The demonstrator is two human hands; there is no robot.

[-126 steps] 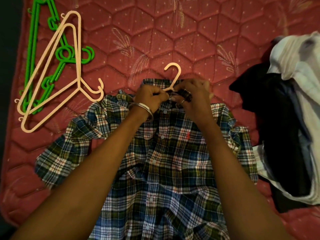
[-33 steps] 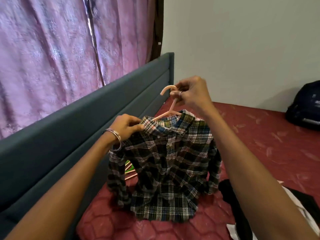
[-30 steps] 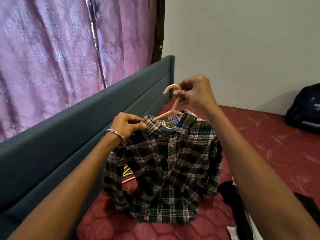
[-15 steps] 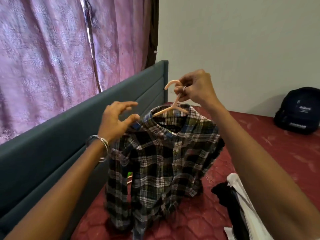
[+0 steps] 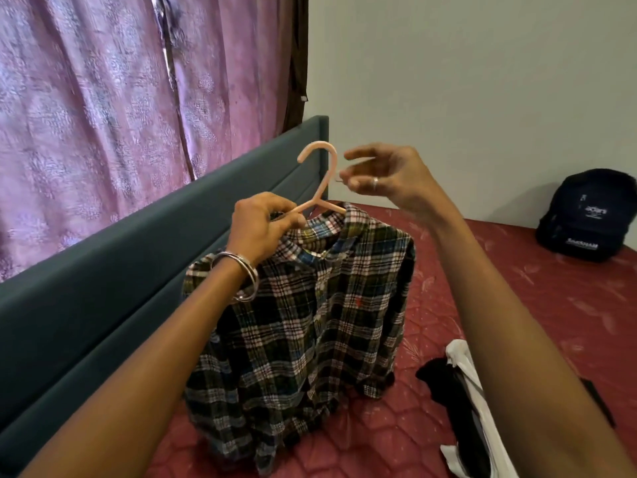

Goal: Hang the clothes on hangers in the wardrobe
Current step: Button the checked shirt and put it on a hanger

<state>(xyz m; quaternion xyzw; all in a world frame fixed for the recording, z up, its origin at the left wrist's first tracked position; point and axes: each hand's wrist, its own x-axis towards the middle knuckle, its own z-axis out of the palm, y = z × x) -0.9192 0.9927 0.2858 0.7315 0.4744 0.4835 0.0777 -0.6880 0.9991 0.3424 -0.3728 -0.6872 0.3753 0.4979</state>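
Observation:
A green, blue and white plaid shirt (image 5: 310, 322) hangs on a pale pink plastic hanger (image 5: 325, 177) above the bed. My left hand (image 5: 263, 229), with bangles at the wrist, grips the hanger's left shoulder bar together with the collar and bears the shirt's weight. My right hand (image 5: 386, 177) hovers just right of the hanger's neck with loosely spread fingers, holding nothing. The shirt's hem brushes the mattress.
A red quilted mattress (image 5: 568, 322) lies below, with a pile of black and white clothes (image 5: 462, 391) at the lower right. A dark backpack (image 5: 589, 215) sits by the wall. A teal headboard (image 5: 120, 270) and pink curtains (image 5: 103, 115) stand at the left.
My left hand has taken hold of the hanger and collar. My right hand has let go of the hook and opened. Earlier, the shirt was lifted off the mattress.

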